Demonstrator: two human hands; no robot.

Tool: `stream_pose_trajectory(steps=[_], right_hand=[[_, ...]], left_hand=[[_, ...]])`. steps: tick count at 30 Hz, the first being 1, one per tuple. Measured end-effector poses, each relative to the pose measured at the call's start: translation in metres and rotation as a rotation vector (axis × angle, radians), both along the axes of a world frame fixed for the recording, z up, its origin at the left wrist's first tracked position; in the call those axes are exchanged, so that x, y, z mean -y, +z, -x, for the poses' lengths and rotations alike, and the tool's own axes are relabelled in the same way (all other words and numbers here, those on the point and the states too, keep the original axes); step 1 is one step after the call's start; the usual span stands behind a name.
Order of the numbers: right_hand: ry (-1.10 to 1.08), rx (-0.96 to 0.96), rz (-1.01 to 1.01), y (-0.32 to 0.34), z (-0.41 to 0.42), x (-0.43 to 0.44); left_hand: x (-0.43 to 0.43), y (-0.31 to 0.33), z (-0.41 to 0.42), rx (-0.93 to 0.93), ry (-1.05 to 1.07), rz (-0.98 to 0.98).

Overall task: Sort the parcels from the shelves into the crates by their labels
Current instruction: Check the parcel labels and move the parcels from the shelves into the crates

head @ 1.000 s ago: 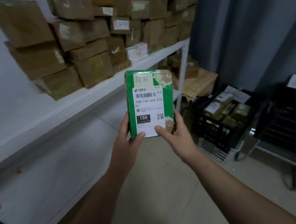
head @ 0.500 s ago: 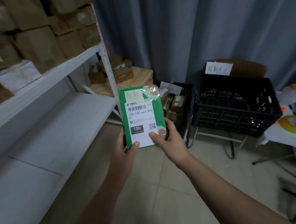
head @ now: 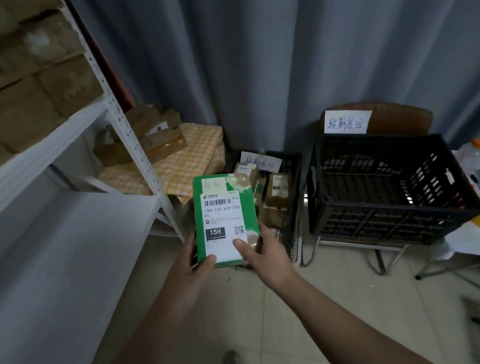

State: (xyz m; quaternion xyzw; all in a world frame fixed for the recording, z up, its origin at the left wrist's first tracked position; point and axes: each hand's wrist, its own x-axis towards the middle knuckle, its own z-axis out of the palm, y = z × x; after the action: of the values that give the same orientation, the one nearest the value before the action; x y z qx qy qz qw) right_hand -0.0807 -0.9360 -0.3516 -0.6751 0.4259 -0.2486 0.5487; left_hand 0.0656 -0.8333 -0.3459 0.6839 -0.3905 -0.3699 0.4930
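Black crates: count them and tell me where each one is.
2. One black crate sits low behind the green parcel, with parcels inside; the second crate stands to its right on a metal stand, nothing visible inside. Others may lie outside the view.

One green parcel (head: 226,219), held in two hands: the left hand (head: 188,273) and the right hand (head: 267,262). Two black crates: a low crate (head: 296,206) and a raised crate (head: 378,220). Two handwritten signs: the low sign (head: 261,163) and the high sign (head: 346,122). One white shelf rack (head: 121,127) with two shelves showing; its brown boxes (head: 56,89) are too blurred to count
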Motion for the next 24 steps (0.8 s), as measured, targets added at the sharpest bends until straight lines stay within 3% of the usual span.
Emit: stream_pose_trajectory(steps=[5,8,13,24], right_hand=[[-0.126,0.027,-0.027,-0.015,-0.055,0.049],[-0.199,0.048,-0.146,-0.029,-0.065,0.081],[-0.314,-0.128,-0.255,-0.059,-0.064,0.152],[-0.232,-0.613,-0.405,-0.158,-0.078,0.281]], left_hand=[[0.072,-0.02,-0.068,0.013,-0.099,-0.091],[0.112,-0.039,-0.084,0.035,-0.165,-0.15],[0.18,-0.075,-0.081,-0.02,-0.25,-0.241],[0.305,-0.169,-0.076,-0.032,-0.385,-0.425]])
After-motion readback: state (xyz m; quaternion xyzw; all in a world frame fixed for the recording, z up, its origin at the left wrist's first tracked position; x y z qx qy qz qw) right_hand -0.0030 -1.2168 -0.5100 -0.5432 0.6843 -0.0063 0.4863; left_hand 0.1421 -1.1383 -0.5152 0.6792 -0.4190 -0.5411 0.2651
